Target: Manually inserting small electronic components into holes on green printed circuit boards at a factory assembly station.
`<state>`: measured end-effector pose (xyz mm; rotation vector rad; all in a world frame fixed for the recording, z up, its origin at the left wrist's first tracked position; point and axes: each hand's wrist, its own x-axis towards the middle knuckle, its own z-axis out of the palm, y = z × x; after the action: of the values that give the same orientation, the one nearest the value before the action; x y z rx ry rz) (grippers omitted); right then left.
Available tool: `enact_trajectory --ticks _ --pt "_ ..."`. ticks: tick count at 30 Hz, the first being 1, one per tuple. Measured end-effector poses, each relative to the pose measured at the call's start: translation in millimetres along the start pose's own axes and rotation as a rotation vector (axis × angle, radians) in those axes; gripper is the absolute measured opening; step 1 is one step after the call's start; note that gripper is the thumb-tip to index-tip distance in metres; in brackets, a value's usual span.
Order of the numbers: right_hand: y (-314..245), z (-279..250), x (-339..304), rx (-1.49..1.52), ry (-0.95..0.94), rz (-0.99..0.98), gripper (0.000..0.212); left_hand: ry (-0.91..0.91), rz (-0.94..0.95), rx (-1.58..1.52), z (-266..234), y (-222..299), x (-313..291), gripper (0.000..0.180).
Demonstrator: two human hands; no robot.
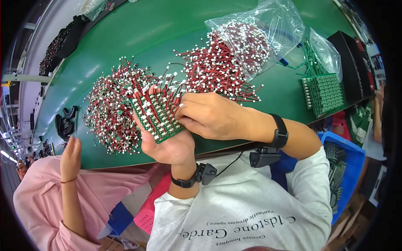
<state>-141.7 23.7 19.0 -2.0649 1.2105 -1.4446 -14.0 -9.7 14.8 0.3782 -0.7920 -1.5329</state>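
Note:
My left hand [171, 146] holds a green circuit board panel [155, 117] from below, its palm under the board. Short red wires with white connectors stick up from the board. My right hand [209, 115] rests on the board's right edge, with fingertips pinching at a connector there. Behind the board lies a heap of finished boards with red wires [109, 108]. A pile of loose red wires with white plugs [213, 71] lies to the right of it on the green table [138, 37].
A clear plastic bag [259, 33] holds more red wires. A stack of bare green boards [323, 94] sits at the right beside another bag and black trays [349, 62]. A person in pink [63, 196] sits at my left. A blue crate [349, 167] stands at the right.

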Motion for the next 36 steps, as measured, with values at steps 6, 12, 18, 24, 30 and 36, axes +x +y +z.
enact_trajectory --ticks 6,12,18,24,30,36 --pt "-3.7 2.5 -1.8 -0.093 -0.006 -0.038 0.016 0.026 -0.028 0.026 0.6 1.8 -2.7 0.069" --pt "-6.1 5.7 -4.9 -0.227 0.019 -0.039 0.018 0.033 -0.07 0.122 7.4 0.9 -4.1 0.083" --pt "-9.4 5.1 -4.9 -0.32 0.042 -0.086 0.019 0.078 -0.108 0.062 7.4 2.1 -6.1 0.082" --pt "-10.9 2.5 -4.7 -0.328 0.014 -0.074 0.019 0.05 -0.103 0.095 2.8 2.1 -4.5 0.08" --pt "-8.1 2.7 -5.0 -0.275 0.006 -0.06 0.019 0.021 -0.104 0.059 0.3 1.5 -5.1 0.077" --pt "-10.8 2.1 -3.9 -0.271 -0.018 -0.044 0.018 -0.028 -0.105 0.0 -3.5 1.9 -2.0 0.072"
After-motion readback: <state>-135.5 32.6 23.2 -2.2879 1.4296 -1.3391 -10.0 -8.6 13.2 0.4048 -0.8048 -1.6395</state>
